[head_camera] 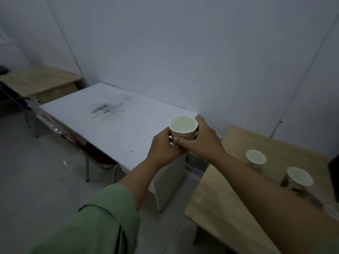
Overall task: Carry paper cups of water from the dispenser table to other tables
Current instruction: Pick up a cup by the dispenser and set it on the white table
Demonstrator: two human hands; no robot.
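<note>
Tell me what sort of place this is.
Probably a plain office or break room, though that is a guess. Bare partition walls enclose a white table and wooden desks. Two paper cups stand on one desk. Both hands, left hand and right hand, hold another filled cup.

— Where's the white printed paper cup of water [183, 129]?
— Upright, nearly full, gripped by both hands above the near right corner of the white desk [113, 121].
— Others?
— Two more printed white paper cups [256, 159] [299, 178] stand upright, apart, on the light wooden desk [229, 189] to the right.
</note>
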